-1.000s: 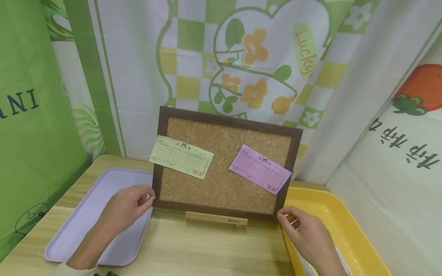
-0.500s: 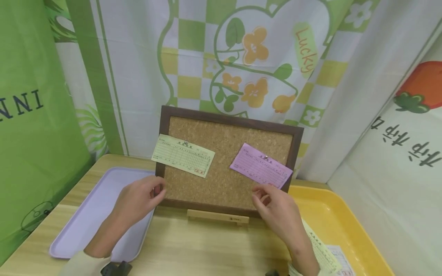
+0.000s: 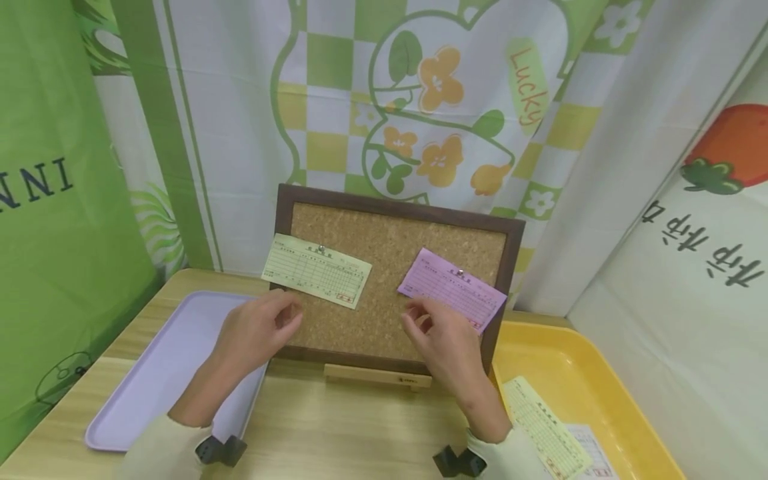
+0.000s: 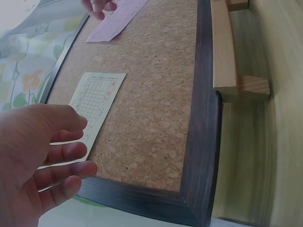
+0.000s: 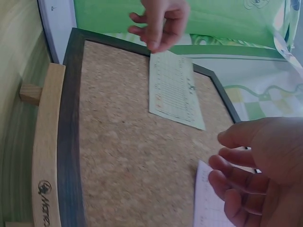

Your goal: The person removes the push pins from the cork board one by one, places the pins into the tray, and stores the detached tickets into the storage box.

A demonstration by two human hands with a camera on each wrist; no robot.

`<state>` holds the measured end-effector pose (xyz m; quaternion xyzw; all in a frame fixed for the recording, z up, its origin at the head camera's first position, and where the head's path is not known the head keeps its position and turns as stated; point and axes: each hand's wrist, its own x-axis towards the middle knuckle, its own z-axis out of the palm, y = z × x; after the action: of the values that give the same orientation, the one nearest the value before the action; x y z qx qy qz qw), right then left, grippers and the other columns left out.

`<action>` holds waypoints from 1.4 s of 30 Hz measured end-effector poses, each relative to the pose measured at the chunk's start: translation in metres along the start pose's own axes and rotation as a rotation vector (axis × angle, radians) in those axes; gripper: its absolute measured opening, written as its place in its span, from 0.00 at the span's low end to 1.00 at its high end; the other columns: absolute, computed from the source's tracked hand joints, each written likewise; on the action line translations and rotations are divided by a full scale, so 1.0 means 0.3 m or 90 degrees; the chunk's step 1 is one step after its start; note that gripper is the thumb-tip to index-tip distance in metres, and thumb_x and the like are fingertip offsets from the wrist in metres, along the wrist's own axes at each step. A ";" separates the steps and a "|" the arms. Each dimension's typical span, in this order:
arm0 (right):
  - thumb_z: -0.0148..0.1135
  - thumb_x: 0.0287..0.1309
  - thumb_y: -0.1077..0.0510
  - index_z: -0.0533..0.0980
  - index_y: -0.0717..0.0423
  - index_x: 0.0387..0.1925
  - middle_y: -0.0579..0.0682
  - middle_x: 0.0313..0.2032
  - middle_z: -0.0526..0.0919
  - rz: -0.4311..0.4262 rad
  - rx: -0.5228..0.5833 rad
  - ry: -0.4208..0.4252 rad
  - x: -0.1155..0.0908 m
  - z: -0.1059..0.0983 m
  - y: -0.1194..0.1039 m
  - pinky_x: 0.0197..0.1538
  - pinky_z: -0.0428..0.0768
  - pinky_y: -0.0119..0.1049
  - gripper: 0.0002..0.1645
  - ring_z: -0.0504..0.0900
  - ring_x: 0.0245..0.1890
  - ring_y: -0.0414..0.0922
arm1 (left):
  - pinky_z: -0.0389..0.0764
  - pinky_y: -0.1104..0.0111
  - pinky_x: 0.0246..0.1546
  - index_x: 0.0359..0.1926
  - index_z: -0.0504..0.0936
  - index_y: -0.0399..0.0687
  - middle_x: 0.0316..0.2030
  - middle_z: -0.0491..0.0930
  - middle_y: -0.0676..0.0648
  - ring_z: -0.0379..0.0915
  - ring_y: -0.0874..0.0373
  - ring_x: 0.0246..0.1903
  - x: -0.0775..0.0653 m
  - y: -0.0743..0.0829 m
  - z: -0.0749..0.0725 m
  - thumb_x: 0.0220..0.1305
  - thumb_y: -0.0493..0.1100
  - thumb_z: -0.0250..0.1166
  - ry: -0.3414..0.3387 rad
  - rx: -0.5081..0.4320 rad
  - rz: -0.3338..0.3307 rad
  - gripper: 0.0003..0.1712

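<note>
A dark-framed corkboard (image 3: 384, 327) leans on a wooden stand (image 3: 378, 376). Pinned to its left side is a pale green form slip (image 3: 321, 272), which overhangs the frame. On the right a purple form slip (image 3: 453, 287) hangs tilted from a small pin (image 3: 461, 272). My left hand (image 3: 253, 337) hovers in front of the board's lower left, by the green slip, fingers loosely bent and nothing visible in them. Before the purple slip's lower left corner is my right hand (image 3: 447, 340), thumb apart from relaxed fingers in the right wrist view, holding nothing visible.
To the left lies a lavender tray (image 3: 150, 393). A yellow tray (image 3: 576, 340) stands at the right, holding another green slip (image 3: 547, 427) and a white slip (image 3: 591, 450). Behind the wooden table (image 3: 336, 427) hangs a patterned curtain (image 3: 240, 133).
My right hand has moved left and up from the board's lower right corner to the purple slip. The left hand has shifted slightly right and up. Both slips stay pinned.
</note>
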<state>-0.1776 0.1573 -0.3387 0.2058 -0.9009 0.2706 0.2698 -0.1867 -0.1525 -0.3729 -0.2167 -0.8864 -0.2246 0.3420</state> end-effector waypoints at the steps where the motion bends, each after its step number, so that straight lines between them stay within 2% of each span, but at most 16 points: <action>1: 0.73 0.62 0.57 0.84 0.51 0.41 0.42 0.33 0.85 -0.002 0.003 0.007 0.005 0.007 -0.001 0.30 0.79 0.35 0.07 0.82 0.29 0.38 | 0.68 0.70 0.17 0.35 0.85 0.48 0.24 0.75 0.55 0.66 0.65 0.20 0.006 -0.002 0.004 0.58 0.35 0.71 0.006 -0.001 0.002 0.04; 6: 0.72 0.63 0.57 0.84 0.54 0.46 0.44 0.36 0.86 -0.020 0.028 0.025 0.038 0.047 -0.011 0.32 0.80 0.35 0.11 0.83 0.31 0.39 | 0.69 0.70 0.15 0.36 0.86 0.46 0.26 0.78 0.52 0.71 0.63 0.20 0.048 -0.007 0.008 0.57 0.34 0.70 0.054 -0.005 0.030 0.05; 12: 0.71 0.64 0.57 0.83 0.55 0.46 0.45 0.37 0.86 -0.031 0.038 0.052 0.090 0.079 -0.020 0.33 0.80 0.36 0.10 0.84 0.31 0.42 | 0.73 0.68 0.16 0.36 0.86 0.43 0.27 0.81 0.50 0.77 0.59 0.23 0.098 -0.002 0.027 0.58 0.35 0.73 0.094 -0.016 0.054 0.06; 19: 0.70 0.65 0.58 0.82 0.56 0.49 0.48 0.39 0.85 -0.037 0.059 0.067 0.142 0.096 -0.027 0.34 0.80 0.37 0.13 0.82 0.34 0.43 | 0.71 0.69 0.13 0.42 0.85 0.42 0.33 0.82 0.46 0.81 0.58 0.21 0.148 0.008 0.056 0.61 0.37 0.71 0.113 -0.027 0.033 0.08; 28: 0.72 0.64 0.58 0.82 0.58 0.50 0.50 0.40 0.85 -0.036 0.064 0.050 0.175 0.114 -0.048 0.36 0.81 0.37 0.15 0.82 0.35 0.44 | 0.65 0.69 0.12 0.48 0.85 0.39 0.35 0.83 0.43 0.68 0.60 0.18 0.190 0.030 0.069 0.63 0.38 0.70 0.140 -0.008 0.004 0.13; 33: 0.71 0.64 0.58 0.82 0.58 0.52 0.49 0.40 0.85 -0.029 0.078 0.027 0.184 0.122 -0.059 0.36 0.80 0.36 0.16 0.81 0.34 0.44 | 0.66 0.69 0.12 0.50 0.85 0.39 0.37 0.83 0.42 0.72 0.57 0.19 0.201 0.036 0.070 0.63 0.38 0.71 0.144 -0.016 -0.011 0.15; 42: 0.71 0.64 0.58 0.83 0.55 0.50 0.47 0.41 0.86 -0.003 0.115 0.024 0.195 0.127 -0.067 0.37 0.80 0.36 0.14 0.81 0.34 0.41 | 0.66 0.68 0.12 0.49 0.84 0.37 0.37 0.84 0.42 0.69 0.57 0.17 0.218 0.034 0.082 0.63 0.37 0.70 0.150 -0.023 -0.012 0.14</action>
<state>-0.2265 0.1060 -0.3233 0.2266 -0.8670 0.3540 0.2678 -0.2379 -0.1158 -0.3408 -0.1864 -0.8379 -0.2678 0.4376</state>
